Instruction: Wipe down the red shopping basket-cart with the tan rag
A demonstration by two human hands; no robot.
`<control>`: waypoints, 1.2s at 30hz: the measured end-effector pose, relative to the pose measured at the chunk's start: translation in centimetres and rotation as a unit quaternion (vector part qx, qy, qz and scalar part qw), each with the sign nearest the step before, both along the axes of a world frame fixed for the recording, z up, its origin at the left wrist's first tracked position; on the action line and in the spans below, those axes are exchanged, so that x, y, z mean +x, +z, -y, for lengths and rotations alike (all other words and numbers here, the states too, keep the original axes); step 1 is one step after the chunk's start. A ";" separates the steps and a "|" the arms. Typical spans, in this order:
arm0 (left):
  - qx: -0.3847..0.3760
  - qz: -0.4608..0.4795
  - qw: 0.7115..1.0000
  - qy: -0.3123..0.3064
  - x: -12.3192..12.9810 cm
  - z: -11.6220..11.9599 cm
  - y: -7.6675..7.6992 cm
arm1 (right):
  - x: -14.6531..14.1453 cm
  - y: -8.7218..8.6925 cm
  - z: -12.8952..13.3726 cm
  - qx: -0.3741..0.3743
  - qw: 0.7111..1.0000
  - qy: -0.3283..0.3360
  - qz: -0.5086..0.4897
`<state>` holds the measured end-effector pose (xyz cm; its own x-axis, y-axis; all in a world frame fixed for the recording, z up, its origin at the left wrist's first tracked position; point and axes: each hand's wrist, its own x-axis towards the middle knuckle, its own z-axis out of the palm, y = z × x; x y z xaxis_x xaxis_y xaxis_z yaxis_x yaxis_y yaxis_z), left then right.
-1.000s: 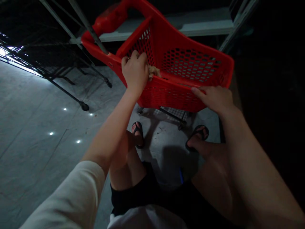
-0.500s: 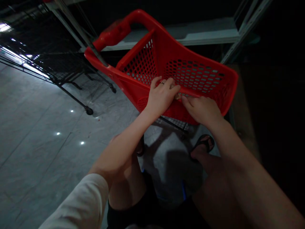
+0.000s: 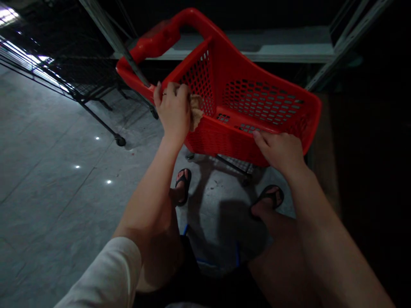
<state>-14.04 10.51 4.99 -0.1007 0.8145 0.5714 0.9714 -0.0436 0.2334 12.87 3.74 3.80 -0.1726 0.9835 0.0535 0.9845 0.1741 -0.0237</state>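
Observation:
A red plastic shopping cart basket (image 3: pixel 231 141) with perforated walls stands before me. My left hand (image 3: pixel 175 107) is on the near rim toward the handle end, its fingers bent over a tan cloth (image 3: pixel 195 112) that sticks out on its right side and drapes over the rim. Farther right, my right hand (image 3: pixel 281 152) grips the same near rim, thumb on top and fingers curled over it. The red handle (image 3: pixel 157 40) rises at the upper left, beyond my left hand.
Dark wire carts (image 3: pixel 86 81) stand at the left, one with a black caster (image 3: pixel 120 140). Behind the basket is a metal shelf (image 3: pixel 289 49). My sandalled feet (image 3: pixel 182 186) are on the grey floor (image 3: pixel 58 205) below the basket.
My left hand has slid left along the rim, away from my right hand, and more of the tan cloth shows. My right hand still holds the rim. The left foot has come into view.

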 end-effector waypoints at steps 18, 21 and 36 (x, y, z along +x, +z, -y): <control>0.067 -0.065 0.992 -0.086 0.9 2.6 -0.3 | -0.9 0.1 0.2 0.013 0.999 -0.037 -0.013; 0.061 0.038 0.995 -0.072 -0.4 2.8 -0.3 | -1.3 -0.2 0.2 0.018 0.999 -0.034 -0.018; 0.035 0.134 0.946 -0.293 8.6 6.6 -3.2 | -4.0 -0.7 1.2 0.098 0.979 0.092 -0.150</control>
